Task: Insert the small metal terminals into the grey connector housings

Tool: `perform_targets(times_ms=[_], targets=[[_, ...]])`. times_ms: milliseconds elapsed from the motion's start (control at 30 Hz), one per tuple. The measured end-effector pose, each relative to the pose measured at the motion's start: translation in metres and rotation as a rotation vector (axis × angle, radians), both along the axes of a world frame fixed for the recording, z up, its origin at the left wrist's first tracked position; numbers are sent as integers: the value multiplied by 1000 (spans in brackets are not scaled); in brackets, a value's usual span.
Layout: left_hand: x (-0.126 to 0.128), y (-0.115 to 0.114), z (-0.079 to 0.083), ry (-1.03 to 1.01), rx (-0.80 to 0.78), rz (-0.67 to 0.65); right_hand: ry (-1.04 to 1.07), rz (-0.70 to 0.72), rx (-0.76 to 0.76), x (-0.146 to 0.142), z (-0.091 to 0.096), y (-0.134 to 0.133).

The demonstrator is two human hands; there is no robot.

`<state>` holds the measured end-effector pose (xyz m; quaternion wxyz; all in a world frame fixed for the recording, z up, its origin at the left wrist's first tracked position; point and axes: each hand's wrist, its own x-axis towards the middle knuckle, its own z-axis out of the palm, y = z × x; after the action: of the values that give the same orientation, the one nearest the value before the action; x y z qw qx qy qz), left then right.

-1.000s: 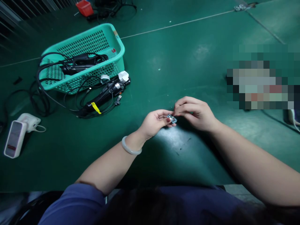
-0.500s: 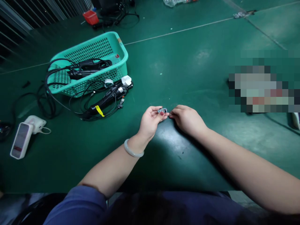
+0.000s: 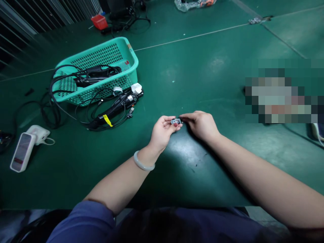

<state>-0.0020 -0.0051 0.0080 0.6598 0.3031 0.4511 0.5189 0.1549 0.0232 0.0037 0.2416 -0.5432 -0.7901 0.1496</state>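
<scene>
Between the thumb and fingers of my left hand is a small grey-blue part with dark edges, too small to name more exactly. A pale bangle circles my left wrist. Just right of the part, my right hand has its index finger reaching to the part's right end. Its other fingers are curled in toward the thumb, and whatever they pinch is too small to make out. Both hands are low over the green table.
At the left, a turquoise basket holds black cabled devices. Another black device with a yellow tag lies before it. A white-cased phone-like device is far left. A red box sits at the back. A blurred patch covers something at right.
My right index finger has stretched out from a curled pinch to the right end of the small part. My left hand has barely moved, and more of the part shows.
</scene>
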Motion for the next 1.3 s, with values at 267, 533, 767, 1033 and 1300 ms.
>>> perform_targets(times_ms=[267, 533, 767, 1033, 1300], targets=[[-1, -1, 2, 11, -9, 19, 67, 70, 55, 16, -5, 0], [0, -1, 1, 5, -12, 26, -82, 26, 15, 12, 0, -4], [1, -1, 1, 33, -4, -14, -98, -176, -1, 16, 5, 1], [1, -1, 1, 40, -14, -1, 64, -12, -91, 27, 4, 5], [1, -1, 0, 20, -2, -11, -51, 112, -24, 28, 4, 2]])
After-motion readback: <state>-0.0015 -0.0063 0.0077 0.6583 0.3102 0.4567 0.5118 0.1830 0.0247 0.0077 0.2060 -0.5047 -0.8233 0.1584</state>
